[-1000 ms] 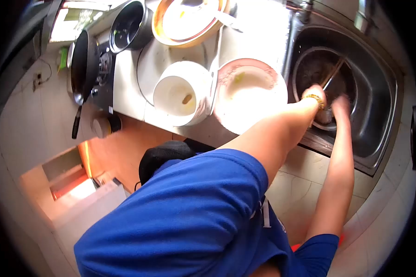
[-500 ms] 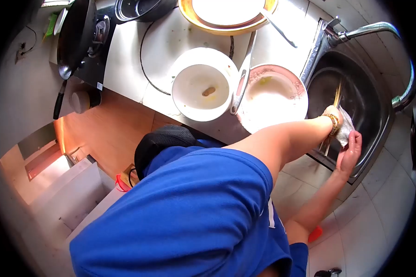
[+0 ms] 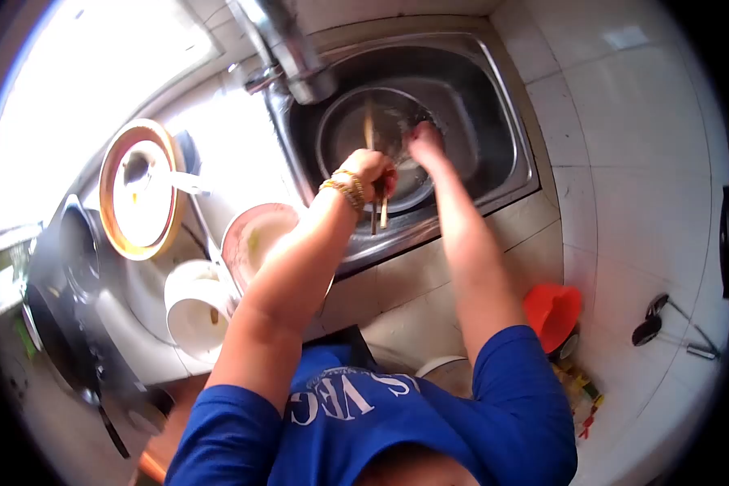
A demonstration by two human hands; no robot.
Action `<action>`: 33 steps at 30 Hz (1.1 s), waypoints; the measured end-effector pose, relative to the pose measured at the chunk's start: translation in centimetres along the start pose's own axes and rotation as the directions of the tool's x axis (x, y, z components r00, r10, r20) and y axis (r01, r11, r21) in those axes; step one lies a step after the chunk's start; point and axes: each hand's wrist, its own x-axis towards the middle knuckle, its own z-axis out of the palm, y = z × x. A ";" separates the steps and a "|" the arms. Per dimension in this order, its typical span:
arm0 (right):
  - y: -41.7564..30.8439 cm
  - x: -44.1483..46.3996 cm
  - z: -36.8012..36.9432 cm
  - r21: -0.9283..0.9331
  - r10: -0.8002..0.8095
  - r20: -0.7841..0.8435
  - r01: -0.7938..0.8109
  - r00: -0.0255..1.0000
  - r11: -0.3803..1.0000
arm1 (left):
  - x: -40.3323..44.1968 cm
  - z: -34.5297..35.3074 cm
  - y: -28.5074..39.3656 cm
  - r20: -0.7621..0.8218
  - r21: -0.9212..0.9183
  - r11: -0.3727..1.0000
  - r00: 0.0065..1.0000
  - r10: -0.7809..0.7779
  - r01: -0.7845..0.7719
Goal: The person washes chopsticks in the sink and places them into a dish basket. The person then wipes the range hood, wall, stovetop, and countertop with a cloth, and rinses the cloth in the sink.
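My left hand (image 3: 370, 166), with beaded bracelets at the wrist, is closed round a bundle of chopsticks (image 3: 384, 214) over the near side of the sink (image 3: 486, 142). The chopsticks' far ends are blurred. To its right, my right hand (image 3: 424, 144) is down in a round basin (image 3: 322, 134) of water inside the sink. Its fingers are curled, and what they hold is smeared by motion; I cannot make out the cloth there. A chrome faucet (image 3: 300, 69) rises at the sink's back left.
Left of the sink stand a pink-rimmed plate (image 3: 239, 243), white bowls (image 3: 194, 324) and an orange-rimmed dish (image 3: 109, 194). A black wok (image 3: 57, 340) is farther left. The tiled wall (image 3: 632, 121) bounds the right; a red container (image 3: 552, 314) is low on that side.
The view has turned to face the sink. My hands, together at a white cloth before, are now apart: the right has gone down into the basin, the left keeps the chopsticks.
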 end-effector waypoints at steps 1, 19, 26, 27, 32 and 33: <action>3.2 2.9 4.7 -0.020 0.098 -0.145 -0.102 0.984 0.995 | -0.4 0.3 0.6 -0.068 0.085 0.996 0.997 0.026 -0.021; -3.8 -4.5 0.4 0.975 0.191 0.091 -0.126 0.977 0.181 | -2.4 3.8 -1.4 0.029 0.314 0.949 0.998 -0.050 0.038; -0.9 1.9 1.5 0.866 0.272 0.039 -0.168 0.962 0.471 | -7.3 1.8 -3.1 0.144 0.119 0.979 0.972 -0.184 0.167; -1.3 1.2 0.0 0.727 0.260 0.067 -0.225 0.963 0.648 | -7.6 1.4 -3.0 0.157 0.060 0.985 0.973 -0.168 0.160; 0.3 0.0 4.2 0.005 0.201 0.134 -0.204 0.970 0.979 | -8.1 0.4 -0.9 0.172 0.025 1.000 0.985 0.005 -0.010; 0.7 0.1 3.4 -0.086 0.060 0.317 -0.034 0.946 0.996 | -7.4 0.0 -0.6 0.174 0.000 1.000 0.985 -0.006 0.007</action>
